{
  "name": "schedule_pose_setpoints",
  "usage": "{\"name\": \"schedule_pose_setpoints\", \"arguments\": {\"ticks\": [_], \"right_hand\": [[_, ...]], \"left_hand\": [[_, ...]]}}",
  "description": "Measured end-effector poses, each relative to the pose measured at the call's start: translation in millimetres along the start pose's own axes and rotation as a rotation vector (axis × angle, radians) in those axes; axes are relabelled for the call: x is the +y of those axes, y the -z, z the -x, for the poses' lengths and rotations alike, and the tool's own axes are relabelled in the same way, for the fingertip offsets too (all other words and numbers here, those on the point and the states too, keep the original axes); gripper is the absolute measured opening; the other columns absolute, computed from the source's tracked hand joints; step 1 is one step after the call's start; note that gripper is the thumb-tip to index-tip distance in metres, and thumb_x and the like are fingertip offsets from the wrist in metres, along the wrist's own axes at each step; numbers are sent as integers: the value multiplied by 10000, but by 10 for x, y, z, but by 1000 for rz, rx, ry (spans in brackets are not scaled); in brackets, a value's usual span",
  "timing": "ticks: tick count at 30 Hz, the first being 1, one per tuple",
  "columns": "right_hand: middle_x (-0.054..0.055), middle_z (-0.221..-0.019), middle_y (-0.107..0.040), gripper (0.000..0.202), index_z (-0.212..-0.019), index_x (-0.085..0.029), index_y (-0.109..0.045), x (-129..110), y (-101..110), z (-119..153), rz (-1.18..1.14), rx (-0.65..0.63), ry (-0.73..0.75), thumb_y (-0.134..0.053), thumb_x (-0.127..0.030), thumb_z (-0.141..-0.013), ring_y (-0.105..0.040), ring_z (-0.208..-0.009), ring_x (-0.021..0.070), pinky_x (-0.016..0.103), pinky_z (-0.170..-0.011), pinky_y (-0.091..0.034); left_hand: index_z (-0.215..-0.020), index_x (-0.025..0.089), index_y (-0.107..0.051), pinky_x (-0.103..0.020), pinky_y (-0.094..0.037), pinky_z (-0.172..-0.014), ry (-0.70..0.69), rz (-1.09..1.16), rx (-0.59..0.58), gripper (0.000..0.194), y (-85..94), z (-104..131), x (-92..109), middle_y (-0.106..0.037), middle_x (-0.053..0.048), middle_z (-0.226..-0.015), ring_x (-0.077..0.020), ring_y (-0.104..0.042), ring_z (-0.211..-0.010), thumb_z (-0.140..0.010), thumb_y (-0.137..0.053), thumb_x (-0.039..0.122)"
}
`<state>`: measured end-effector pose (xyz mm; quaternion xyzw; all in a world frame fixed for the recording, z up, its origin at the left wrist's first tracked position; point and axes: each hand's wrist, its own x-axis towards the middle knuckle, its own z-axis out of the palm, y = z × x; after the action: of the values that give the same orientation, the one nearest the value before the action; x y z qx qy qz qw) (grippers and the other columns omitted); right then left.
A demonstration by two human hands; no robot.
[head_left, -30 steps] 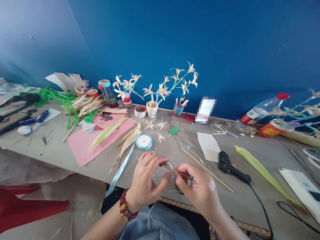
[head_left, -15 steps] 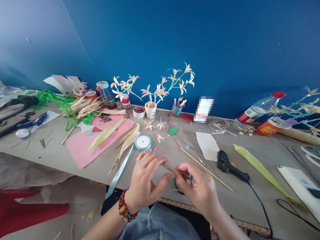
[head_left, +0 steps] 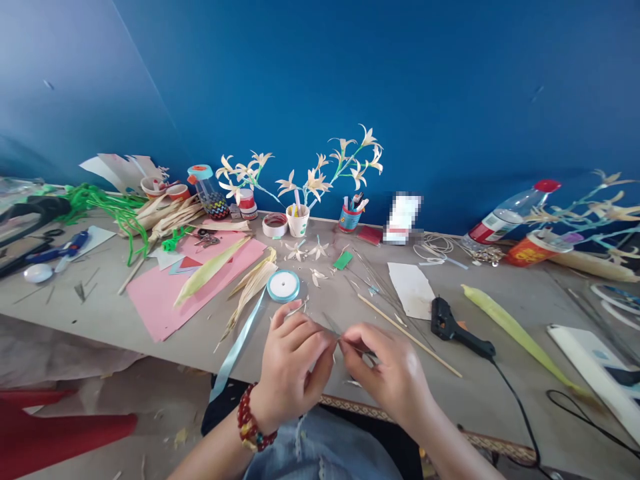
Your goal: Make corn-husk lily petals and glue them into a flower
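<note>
Near the table's front edge my left hand (head_left: 297,360), with a red bead bracelet at the wrist, has its thumb and forefinger pinched together. My right hand (head_left: 390,370) pinches too, its fingertips almost touching those of the left. Thin wire-like strands show between and around the fingertips, partly hidden and blurred. Just beyond my left hand lies a roll of light blue ribbon (head_left: 283,285), its tail running toward the front edge. Small pale petal flowers (head_left: 318,249) and a green piece (head_left: 344,260) lie farther back. A wooden stick (head_left: 410,335) rests beyond my right hand.
A black glue gun (head_left: 461,331) with its cable and a green husk (head_left: 515,330) lie to the right. Pink paper (head_left: 150,303) and dried husks (head_left: 250,287) are at the left. Behind stand a cup of flowers (head_left: 298,222), a pen holder (head_left: 350,219) and a tilted bottle (head_left: 507,217).
My left thumb and forefinger have closed together, where they were apart before. Both hands' fingertips are nearer each other. The view has shifted slightly.
</note>
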<state>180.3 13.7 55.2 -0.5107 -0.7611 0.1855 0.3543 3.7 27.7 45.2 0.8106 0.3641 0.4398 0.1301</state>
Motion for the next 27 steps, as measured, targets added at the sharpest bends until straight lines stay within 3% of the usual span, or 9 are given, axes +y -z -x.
{"name": "schedule_pose_setpoints", "arguments": {"ticks": [5,9,14,17,19,27], "right_hand": [[-41,-622,-613,167,-744,-218,-599,73,35,26,18,-12,-65,-529,-198,-894,-587,-567,113,198,-529,-397],[-27,-647,-660,130,-805,-220,-625,152,95,66,146,64,-62,-524,-177,-873,-628,-566,136,223,-535,-420],[78,-1007,-737,256,-1122,-189,-618,36,134,36,153,60,114,-535,-179,-880,-692,-913,219,292,-786,-501],[35,-828,-723,125,-964,-204,-639,-50,71,-18,110,46,145,-530,-173,-912,-669,-754,183,272,-709,-474],[0,-697,-670,144,-837,-207,-620,-69,17,-41,94,47,137,-515,-158,-924,-617,-636,152,255,-637,-436],[-41,-608,-633,172,-740,-218,-604,68,-7,1,112,-6,-7,-537,-181,-894,-587,-547,123,230,-550,-386]], "left_hand": [[-828,221,-594,-482,-413,-1014,-14,-23,67,172,12,60,-3,-697,0,-759,-174,-581,-723,-850,-557,55],[-822,221,-583,-490,-412,-1020,5,-42,62,174,-5,78,-19,-693,4,-759,-173,-577,-724,-837,-571,48],[-805,219,-576,-484,-426,-1007,18,-49,49,156,-7,55,-12,-674,-4,-744,-177,-581,-722,-846,-559,69],[-827,219,-591,-484,-422,-1005,12,-44,26,153,4,34,-1,-678,-7,-762,-178,-582,-732,-856,-547,76],[-829,217,-591,-486,-421,-1002,13,-39,26,150,12,31,2,-677,-6,-760,-176,-576,-728,-857,-548,76],[-809,216,-574,-493,-419,-1008,23,-23,28,165,-5,88,-26,-671,0,-744,-165,-565,-711,-844,-560,55]]}}
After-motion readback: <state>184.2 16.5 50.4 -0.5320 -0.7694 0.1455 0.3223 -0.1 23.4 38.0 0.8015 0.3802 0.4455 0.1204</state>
